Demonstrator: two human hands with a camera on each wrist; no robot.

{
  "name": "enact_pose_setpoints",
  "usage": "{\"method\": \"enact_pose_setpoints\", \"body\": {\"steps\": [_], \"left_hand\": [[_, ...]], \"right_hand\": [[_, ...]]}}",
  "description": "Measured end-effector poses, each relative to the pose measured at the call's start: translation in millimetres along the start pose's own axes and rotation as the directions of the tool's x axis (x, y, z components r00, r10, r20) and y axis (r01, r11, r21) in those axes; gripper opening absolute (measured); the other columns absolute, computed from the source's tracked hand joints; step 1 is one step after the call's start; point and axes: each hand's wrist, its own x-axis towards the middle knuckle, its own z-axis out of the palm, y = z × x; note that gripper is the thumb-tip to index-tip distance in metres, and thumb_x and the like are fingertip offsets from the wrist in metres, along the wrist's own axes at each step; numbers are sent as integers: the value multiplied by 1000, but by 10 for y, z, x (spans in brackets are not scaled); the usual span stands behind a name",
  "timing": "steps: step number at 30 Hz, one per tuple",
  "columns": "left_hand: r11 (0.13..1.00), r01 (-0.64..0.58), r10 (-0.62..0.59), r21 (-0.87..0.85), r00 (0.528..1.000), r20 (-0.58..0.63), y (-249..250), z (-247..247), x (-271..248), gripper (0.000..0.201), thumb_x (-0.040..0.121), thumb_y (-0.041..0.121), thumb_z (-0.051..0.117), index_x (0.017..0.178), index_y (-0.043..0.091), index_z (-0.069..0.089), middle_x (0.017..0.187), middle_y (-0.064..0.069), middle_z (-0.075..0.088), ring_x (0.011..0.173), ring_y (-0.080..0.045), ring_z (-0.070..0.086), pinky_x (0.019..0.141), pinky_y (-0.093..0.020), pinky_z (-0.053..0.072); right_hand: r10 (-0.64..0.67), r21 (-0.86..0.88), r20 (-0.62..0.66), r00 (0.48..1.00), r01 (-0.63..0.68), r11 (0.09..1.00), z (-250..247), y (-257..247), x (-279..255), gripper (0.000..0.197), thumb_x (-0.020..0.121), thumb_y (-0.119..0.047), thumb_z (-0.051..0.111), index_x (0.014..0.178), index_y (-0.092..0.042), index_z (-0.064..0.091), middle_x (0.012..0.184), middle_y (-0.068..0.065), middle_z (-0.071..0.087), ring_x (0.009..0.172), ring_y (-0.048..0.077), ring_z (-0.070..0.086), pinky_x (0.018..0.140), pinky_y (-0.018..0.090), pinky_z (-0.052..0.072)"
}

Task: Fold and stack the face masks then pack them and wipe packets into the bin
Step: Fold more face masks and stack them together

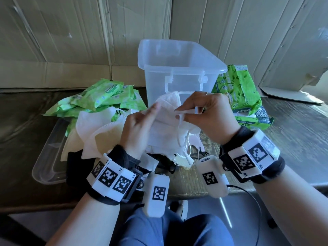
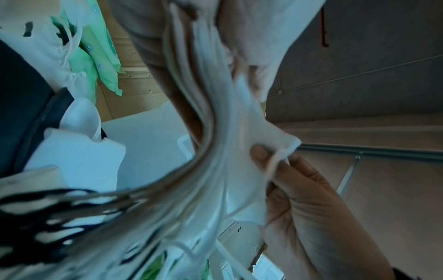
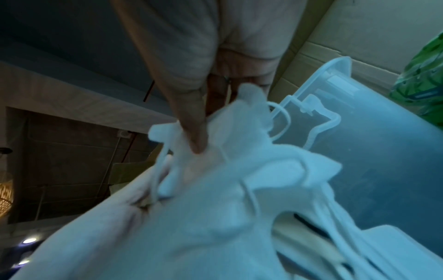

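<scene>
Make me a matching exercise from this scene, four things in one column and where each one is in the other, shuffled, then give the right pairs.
Things:
1. clear bin
2. white mask
3. clear lid
4. dark green wipe packets

Places:
A. flat on the table at the left, under loose masks
B. right of the bin
C. upright at the middle back
D. held up between the left hand and right hand

Pairs: 1-C, 2-D, 3-A, 4-B

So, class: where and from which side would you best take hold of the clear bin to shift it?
Grip the clear bin under its flared rim at the two long sides, fingers coming down from above. It stands upright, open and seemingly empty; wipe packets crowd its right wall lower down.
</scene>
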Motion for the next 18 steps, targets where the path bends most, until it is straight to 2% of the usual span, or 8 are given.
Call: {"method": "enact_pose_setpoints", "body": {"steps": [2,3,6,10,12,14,15,18], "left_hand": [[980,129,-124,-153,991,47,-3,-25,7,70,65,73,50,96,15,75,101,-11,72,100,-29,65,93,-44,45],[956,179,-168,-230,984,67,6,-36,7,64,66,68,55,93,14,75,101,-16,71,99,-33,65,92,-47,44],[947,173,-158,-269,985,76,7,-16,21,26,62,33,73,81,15,77,81,-11,73,76,-25,68,75,-36,48],[938,151,-102,-312,981,166,-21,-3,27,46,49,38,80,86,12,76,83,-11,73,77,-22,67,71,-28,52],[956,116,-55,-270,973,224,16,14,2,34,53,27,84,83,13,76,72,-2,72,59,-10,65,55,-14,50],[968,85,-32,-238,976,217,45,52,-29,17,61,16,77,78,14,73,60,7,67,43,-1,56,39,-4,38],[971,74,-30,-227,981,190,51,61,-25,6,67,18,70,72,17,73,57,9,66,43,1,55,40,-4,37],[978,115,-90,-173,985,144,6,22,52,24,79,40,63,66,20,69,60,6,64,59,-8,61,64,-16,48]], "right_hand": [[-33,38,-38,999,34,999,-26,9,-10,32,61,5,70,79,-22,72,75,-7,63,68,-3,55,62,5,36],[-44,59,-50,998,47,997,-40,9,-18,33,59,6,69,78,-21,72,77,-8,63,71,-5,56,64,5,37],[-53,79,-53,997,57,995,-68,19,-46,29,57,3,67,74,-20,71,80,-9,60,75,-7,56,66,6,38],[-43,23,-80,996,45,999,-71,91,-31,18,59,-2,70,68,-18,70,75,-6,62,70,-1,54,61,7,35],[-23,2,-85,996,23,1000,-71,118,-22,15,60,-2,73,67,-13,66,71,-1,64,64,0,50,60,8,33],[-5,11,-86,996,6,1000,-70,133,-19,14,61,-1,73,65,-9,63,68,1,65,61,0,48,59,8,33],[-7,14,-85,996,8,1000,-69,140,-17,14,60,0,73,64,-8,63,68,1,65,61,1,49,59,9,33],[-46,22,-85,995,48,999,-69,157,-3,29,59,4,71,60,-22,58,74,-2,65,67,6,55,58,20,41]]}}
